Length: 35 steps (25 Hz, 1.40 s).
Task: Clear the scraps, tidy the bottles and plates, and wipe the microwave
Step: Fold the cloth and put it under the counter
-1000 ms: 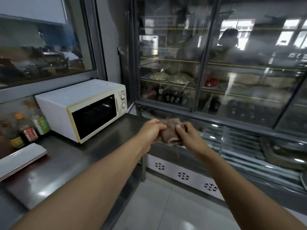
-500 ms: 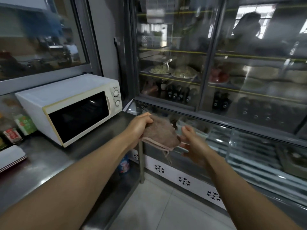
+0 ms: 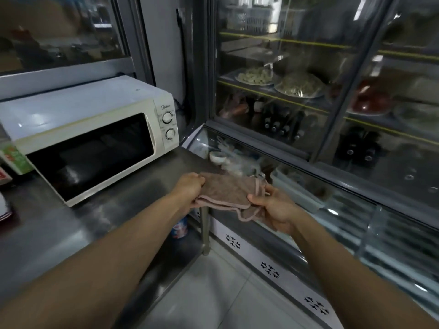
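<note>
Head view: my left hand (image 3: 190, 189) and right hand (image 3: 273, 205) each grip the brown cloth (image 3: 228, 191); I should fold it flat before wiping the microwave (image 3: 90, 136).

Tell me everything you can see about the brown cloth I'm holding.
The brown cloth looks like soft, nubby terry with a lighter pinkish stitched hem. It is folded into a flat layered pad, one corner drooping below. The left hand grips its left edge and the right hand pinches its right edge, holding it level in the air just past the corner of the steel counter, touching nothing else.
</note>
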Motion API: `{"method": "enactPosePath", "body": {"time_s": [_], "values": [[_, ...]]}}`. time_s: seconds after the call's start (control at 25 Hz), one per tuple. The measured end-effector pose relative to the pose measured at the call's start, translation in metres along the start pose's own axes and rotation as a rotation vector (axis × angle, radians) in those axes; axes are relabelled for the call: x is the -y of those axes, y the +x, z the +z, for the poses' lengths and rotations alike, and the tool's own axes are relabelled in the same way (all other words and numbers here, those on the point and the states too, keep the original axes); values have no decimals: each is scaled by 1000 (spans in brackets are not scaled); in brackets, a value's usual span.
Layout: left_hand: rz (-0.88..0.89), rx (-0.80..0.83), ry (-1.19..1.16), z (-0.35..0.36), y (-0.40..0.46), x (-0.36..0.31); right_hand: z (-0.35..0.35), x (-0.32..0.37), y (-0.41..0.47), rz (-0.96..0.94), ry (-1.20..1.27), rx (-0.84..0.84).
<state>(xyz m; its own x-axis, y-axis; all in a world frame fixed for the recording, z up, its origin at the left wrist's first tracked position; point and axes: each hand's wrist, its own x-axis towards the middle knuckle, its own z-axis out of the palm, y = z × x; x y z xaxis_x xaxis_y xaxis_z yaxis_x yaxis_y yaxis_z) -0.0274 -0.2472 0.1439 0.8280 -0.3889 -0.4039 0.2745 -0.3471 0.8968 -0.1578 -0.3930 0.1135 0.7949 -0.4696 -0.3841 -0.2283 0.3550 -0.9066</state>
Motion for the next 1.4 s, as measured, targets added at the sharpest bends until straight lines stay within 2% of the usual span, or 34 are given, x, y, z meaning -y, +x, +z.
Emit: {"method": "enactPosePath", "body": {"time_s": [0.08,0.24,0.32,0.52,0.64,0.76,0.88,1.08,1.4], "values": [[-58,-37,-40,8,18,5,-4,6,22,-13,-86,9],[-88,1,-93,23,44,17,-21,13,74,-103,-266,17],[-127,-75,-134,34,53,27,-34,14,103,-108,-355,77],[-105,-296,-122,77,54,56,-65,-2,164,33,-486,268],[-131,-311,-86,95,52,81,-75,-26,186,128,-533,387],[-230,-354,-161,101,54,113,-77,-58,197,148,-579,446],[-289,-333,1,104,54,142,-75,-90,203,120,-624,416],[-302,-249,85,91,70,200,-63,-156,217,105,-676,372],[-288,-367,35,89,132,312,-45,-270,277,5,-850,259]]}}
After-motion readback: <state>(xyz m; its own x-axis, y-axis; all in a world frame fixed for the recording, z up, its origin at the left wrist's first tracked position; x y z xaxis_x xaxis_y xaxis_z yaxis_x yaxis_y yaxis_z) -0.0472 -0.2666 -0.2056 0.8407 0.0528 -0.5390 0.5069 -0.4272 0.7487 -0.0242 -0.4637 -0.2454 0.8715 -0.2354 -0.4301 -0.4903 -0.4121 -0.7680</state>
